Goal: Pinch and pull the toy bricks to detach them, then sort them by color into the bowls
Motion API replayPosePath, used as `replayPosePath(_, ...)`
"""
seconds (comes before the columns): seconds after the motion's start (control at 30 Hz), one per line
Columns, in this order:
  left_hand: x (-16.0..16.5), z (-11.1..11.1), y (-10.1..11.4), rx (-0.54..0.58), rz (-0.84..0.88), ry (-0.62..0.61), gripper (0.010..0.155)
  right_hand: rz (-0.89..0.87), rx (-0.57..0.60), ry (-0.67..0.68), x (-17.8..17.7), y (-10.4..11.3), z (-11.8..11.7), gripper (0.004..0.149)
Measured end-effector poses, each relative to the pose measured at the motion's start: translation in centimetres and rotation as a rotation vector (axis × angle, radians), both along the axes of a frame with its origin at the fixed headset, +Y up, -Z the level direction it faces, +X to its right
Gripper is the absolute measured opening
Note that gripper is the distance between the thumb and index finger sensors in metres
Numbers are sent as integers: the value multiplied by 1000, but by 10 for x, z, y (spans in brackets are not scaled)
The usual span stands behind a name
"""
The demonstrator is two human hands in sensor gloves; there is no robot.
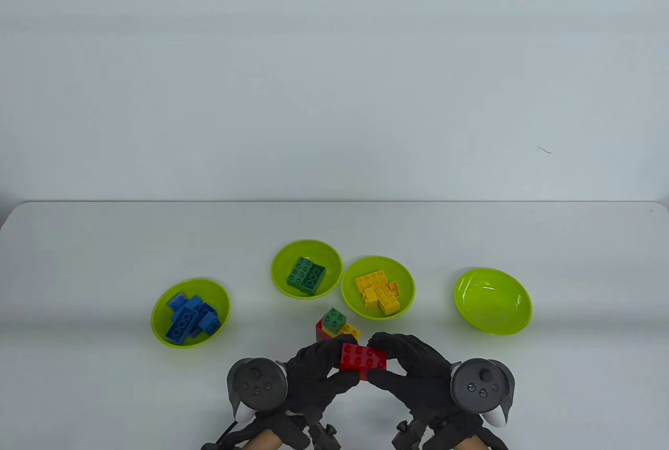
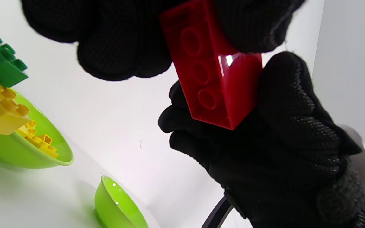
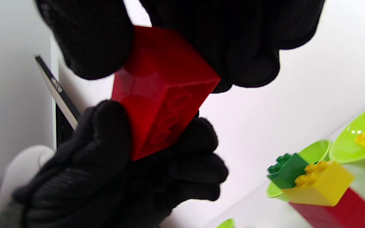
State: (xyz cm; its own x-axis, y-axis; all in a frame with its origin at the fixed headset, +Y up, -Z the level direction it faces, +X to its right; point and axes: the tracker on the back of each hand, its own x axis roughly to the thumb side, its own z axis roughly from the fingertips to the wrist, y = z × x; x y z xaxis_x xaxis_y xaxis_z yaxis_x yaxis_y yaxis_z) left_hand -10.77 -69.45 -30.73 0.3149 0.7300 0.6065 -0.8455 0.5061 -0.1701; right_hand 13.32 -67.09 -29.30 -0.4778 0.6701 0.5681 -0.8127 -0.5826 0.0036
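In the right wrist view, both gloved hands gripped a red brick (image 3: 160, 95): the right hand (image 3: 201, 34) from above, the left hand (image 3: 116, 171) from below. At lower right stood a stack of bricks (image 3: 315, 186), green and yellow on red, before lime-green bowls (image 3: 347, 148) on the white worktop (image 3: 265, 104).

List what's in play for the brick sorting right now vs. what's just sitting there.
In play:
- red brick, pinched by left hand and right hand
- leftover stack of green, yellow and red bricks
- empty bowl
- blue-brick bowl, green-brick bowl, yellow-brick bowl

Lying about:
- table
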Motion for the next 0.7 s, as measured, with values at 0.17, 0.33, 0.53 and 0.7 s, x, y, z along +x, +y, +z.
replayPosePath(0.17, 2, 0, 0, 64, -69, 7, 67, 54, -20, -8, -3, 3, -1, 59)
replayPosePath(0.33, 2, 0, 1, 117, -109, 37, 68, 55, -14, -29, -4, 3, -1, 59)
replayPosePath(0.53, 2, -3, 1, -36, -62, 23, 67, 217, 107, -95, -11, 9, 7, 61)
replayPosePath(0.7, 1, -2, -1, 55, -98, -2, 67, 143, 21, -36, -9, 9, 2, 58)
